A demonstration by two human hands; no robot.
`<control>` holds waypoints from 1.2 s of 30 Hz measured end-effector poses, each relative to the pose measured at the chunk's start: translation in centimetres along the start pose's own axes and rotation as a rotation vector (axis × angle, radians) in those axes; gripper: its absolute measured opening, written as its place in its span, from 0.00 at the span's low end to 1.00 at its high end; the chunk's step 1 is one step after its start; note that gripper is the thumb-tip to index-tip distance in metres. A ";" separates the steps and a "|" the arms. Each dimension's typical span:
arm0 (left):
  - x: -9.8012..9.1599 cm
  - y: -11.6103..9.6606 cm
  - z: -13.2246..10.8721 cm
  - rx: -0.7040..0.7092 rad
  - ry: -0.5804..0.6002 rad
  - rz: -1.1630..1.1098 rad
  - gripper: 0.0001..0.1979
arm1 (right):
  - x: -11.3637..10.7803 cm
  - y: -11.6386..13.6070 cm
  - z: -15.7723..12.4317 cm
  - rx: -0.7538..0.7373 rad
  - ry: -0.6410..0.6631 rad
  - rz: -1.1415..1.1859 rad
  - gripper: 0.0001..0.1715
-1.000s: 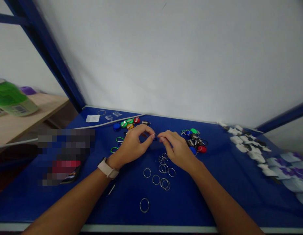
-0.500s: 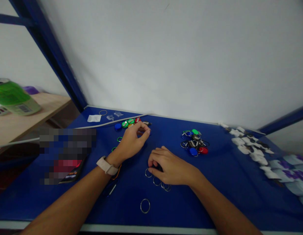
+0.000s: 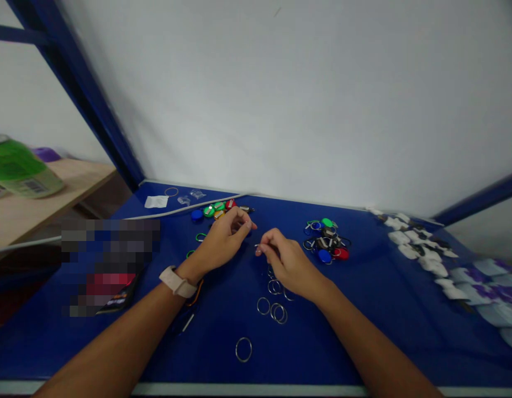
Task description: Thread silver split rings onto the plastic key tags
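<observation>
My left hand point(image 3: 225, 236), with a pale band on its wrist, is raised over the blue table with thumb and fingers pinched together. What it holds is too small to make out. Just to its right, my right hand point(image 3: 286, 264) pinches a metal key ring point(image 3: 257, 246) between thumb and index finger, a short gap from the left fingertips. Below the right hand lie several loose split rings point(image 3: 263, 305), and a larger ring point(image 3: 243, 349) is nearer the front edge. Beside my left wrist are a green carabiner point(image 3: 200, 237) and an orange carabiner point(image 3: 195, 293), partly hidden.
Round coloured discs point(image 3: 218, 206) lie behind my left hand. A pile of discs with rings and clips point(image 3: 326, 240) is at the right. White pieces point(image 3: 421, 243) line the far right. A white cable point(image 3: 185, 209) crosses the back left. A green can point(image 3: 26, 168) stands on a wooden shelf.
My right hand has lifted from the loose rings and moved up toward my left hand, now with a key ring in its fingertips. The left hand has barely moved.
</observation>
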State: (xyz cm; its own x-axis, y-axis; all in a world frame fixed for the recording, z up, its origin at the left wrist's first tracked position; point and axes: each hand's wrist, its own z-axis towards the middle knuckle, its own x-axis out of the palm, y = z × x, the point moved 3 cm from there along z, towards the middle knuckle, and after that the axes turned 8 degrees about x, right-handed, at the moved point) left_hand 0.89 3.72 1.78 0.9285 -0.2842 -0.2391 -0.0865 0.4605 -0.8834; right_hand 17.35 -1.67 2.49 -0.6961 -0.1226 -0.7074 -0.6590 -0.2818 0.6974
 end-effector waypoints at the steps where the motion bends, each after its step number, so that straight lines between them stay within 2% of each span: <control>1: 0.1 0.0 0.0 -0.005 0.022 -0.021 0.06 | -0.2 -0.3 0.2 0.022 -0.053 0.053 0.04; 5: 0.3 -0.4 -0.1 -0.012 0.128 -0.075 0.07 | -0.6 -1.2 0.5 0.073 -0.182 0.148 0.06; 7: 0.4 -0.7 -0.2 0.002 0.161 -0.049 0.07 | -0.7 -1.3 0.6 0.064 -0.180 0.146 0.06; 12: 0.3 -1.5 -0.1 0.095 0.130 0.011 0.05 | -0.5 -1.4 0.5 0.041 -0.146 0.131 0.08; 16: 0.4 -1.3 -0.3 0.066 0.177 0.057 0.05 | -0.4 -1.5 0.5 0.052 -0.136 0.162 0.08; 23: 0.5 -1.2 -0.5 0.174 0.117 0.228 0.04 | -0.1 -1.3 0.6 0.089 -0.085 0.263 0.10; 28: 0.4 -1.5 -0.4 0.228 0.029 0.257 0.03 | 0.0 -1.3 0.7 0.095 -0.032 0.387 0.12; 36: 0.3 -1.7 -0.4 0.243 -0.025 0.278 0.03 | -0.2 -1.0 0.7 -0.006 -0.129 0.297 0.12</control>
State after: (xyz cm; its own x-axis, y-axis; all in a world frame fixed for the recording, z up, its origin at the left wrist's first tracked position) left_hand 1.18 2.54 3.07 0.8903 -0.1006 -0.4441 -0.2515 0.7044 -0.6638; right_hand 17.97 -0.68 2.00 -0.8882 -0.0785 -0.4526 -0.4205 -0.2576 0.8699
